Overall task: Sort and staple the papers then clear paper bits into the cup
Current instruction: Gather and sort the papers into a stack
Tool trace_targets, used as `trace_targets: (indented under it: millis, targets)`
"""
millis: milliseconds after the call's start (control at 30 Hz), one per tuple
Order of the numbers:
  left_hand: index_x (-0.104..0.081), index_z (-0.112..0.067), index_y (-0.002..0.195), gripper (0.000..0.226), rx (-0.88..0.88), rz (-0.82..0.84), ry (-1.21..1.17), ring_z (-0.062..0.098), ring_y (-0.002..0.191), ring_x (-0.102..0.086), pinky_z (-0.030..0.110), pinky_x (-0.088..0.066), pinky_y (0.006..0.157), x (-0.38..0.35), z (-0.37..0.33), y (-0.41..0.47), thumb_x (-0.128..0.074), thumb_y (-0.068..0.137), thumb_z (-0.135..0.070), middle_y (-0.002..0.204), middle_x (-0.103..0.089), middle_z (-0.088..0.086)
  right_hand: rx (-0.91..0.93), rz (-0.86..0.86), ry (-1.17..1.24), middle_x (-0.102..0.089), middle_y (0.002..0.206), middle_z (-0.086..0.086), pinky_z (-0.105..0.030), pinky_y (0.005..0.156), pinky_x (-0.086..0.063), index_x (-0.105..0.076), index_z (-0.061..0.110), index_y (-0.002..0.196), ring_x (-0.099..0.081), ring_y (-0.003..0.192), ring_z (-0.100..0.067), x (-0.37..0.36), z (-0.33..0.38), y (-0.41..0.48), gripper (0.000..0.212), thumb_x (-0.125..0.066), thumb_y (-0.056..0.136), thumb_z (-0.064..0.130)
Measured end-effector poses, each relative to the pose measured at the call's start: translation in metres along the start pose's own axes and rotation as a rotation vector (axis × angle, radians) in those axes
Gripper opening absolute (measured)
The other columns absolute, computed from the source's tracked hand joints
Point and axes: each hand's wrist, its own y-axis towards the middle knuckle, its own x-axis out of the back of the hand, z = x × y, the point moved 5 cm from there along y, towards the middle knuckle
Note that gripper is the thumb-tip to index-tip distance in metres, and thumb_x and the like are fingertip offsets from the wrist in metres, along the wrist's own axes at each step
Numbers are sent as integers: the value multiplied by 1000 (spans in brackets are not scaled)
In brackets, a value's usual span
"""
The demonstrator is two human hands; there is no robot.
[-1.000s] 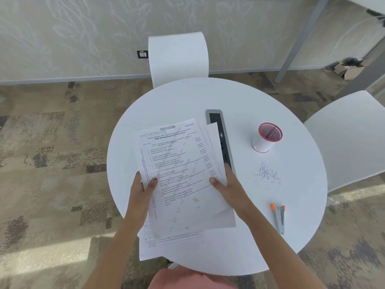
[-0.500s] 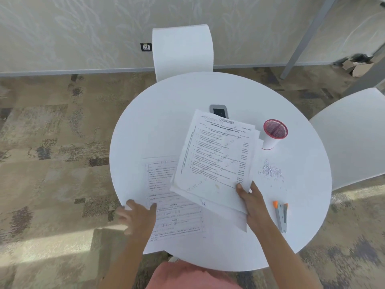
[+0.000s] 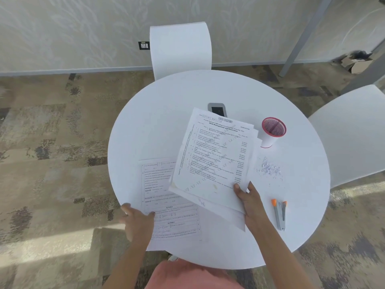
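Observation:
My right hand (image 3: 249, 200) grips the lower right corner of a stack of printed sheets (image 3: 212, 155), lifted and tilted over the middle of the round white table (image 3: 162, 113). A single printed page (image 3: 166, 205) lies flat at the table's near left edge. My left hand (image 3: 136, 221) hovers at that page's left edge with fingers spread, blurred. A white cup with a red rim (image 3: 271, 131) stands right of the stack. A small heap of paper bits (image 3: 268, 168) lies below the cup. A grey and orange stapler (image 3: 279, 213) lies right of my right hand.
A grey power strip (image 3: 216, 108) pokes out from behind the held stack. White chairs stand at the far side (image 3: 180, 49) and the right (image 3: 350, 132) of the table. A cardboard box (image 3: 357, 62) sits on the carpet at the far right.
My right hand carried the stack right and forward, uncovering the single page. My left hand let go of the stack and dropped to the page's left edge.

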Motion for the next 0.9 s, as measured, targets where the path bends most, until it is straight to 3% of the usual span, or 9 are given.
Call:
trace_targets:
  millis: [167, 300, 400, 467, 533, 600, 700, 800, 900]
  targets:
    - [-49, -5, 120, 40, -42, -51, 84, 38, 96, -64, 45, -49, 79, 6, 0, 6, -62, 95, -34, 104, -66, 15, -17, 39, -25, -70, 117, -10, -29, 70, -59, -59, 7, 123, -70, 99, -22, -4, -3, -1, 32, -60, 91, 6]
    - [-60, -3, 104, 19, -261, 2, -58, 38, 91, -63, 40, -50, 72, 7, -7, 12, -52, 100, -20, 90, -65, 9, -63, 94, -105, -72, 112, -10, -30, 71, -59, -63, 6, 118, -71, 98, -24, -9, -12, -1, 27, -61, 91, 8]
    - [-58, -11, 93, 12, -285, 37, -186, 33, 77, -57, 40, -40, 59, 11, -12, 8, -49, 100, -12, 75, -57, 1, -124, 158, -183, -71, 113, -13, -36, 80, -59, -64, 3, 118, -69, 102, -29, -15, -22, 0, 29, -62, 90, 10]
    - [-59, -11, 85, 14, -267, 137, -350, 26, 73, -49, 40, -39, 60, 12, -14, 3, -52, 97, -12, 65, -56, -3, -150, 192, -229, -71, 112, -15, -39, 83, -58, -65, 1, 116, -69, 102, -31, -22, -27, -1, 28, -63, 90, 11]
    - [-64, -13, 89, 11, -204, 277, -579, 27, 79, -54, 41, -45, 74, 12, -17, -5, -58, 88, -23, 69, -63, -2, -150, 225, -260, -71, 112, -16, -42, 88, -56, -67, 1, 112, -69, 103, -32, -29, -30, -2, 25, -63, 90, 12]
    - [-69, -14, 89, 11, -201, 324, -682, 29, 84, -58, 48, -48, 81, 14, -22, -9, -58, 86, -15, 81, -69, 5, -115, 243, -281, -71, 114, -15, -46, 95, -52, -69, 2, 111, -67, 107, -32, -35, -30, -1, 24, -62, 92, 14]
    - [-70, -23, 78, 37, -273, 261, -589, 25, 79, -59, 47, -51, 76, 15, -26, -5, -50, 91, 6, 82, -67, 11, -51, 222, -326, -71, 115, -12, -52, 100, -47, -70, 6, 110, -64, 112, -33, -39, -27, 1, 24, -62, 92, 19]
    - [-55, -19, 81, 26, -325, 233, -511, 21, 79, -49, 40, -44, 71, 15, -30, 1, -48, 91, 4, 81, -53, 9, -26, 194, -361, -71, 115, -9, -47, 100, -49, -68, 8, 113, -64, 112, -31, -41, -22, 4, 24, -61, 93, 19]
    - [-56, -5, 84, 16, -377, 236, -531, 21, 80, -57, 38, -49, 75, 15, -38, -1, -46, 92, 5, 83, -62, 14, 28, 143, -437, -73, 108, -5, -46, 97, -51, -70, 12, 108, -65, 107, -30, -40, -17, 6, 19, -60, 94, 18]
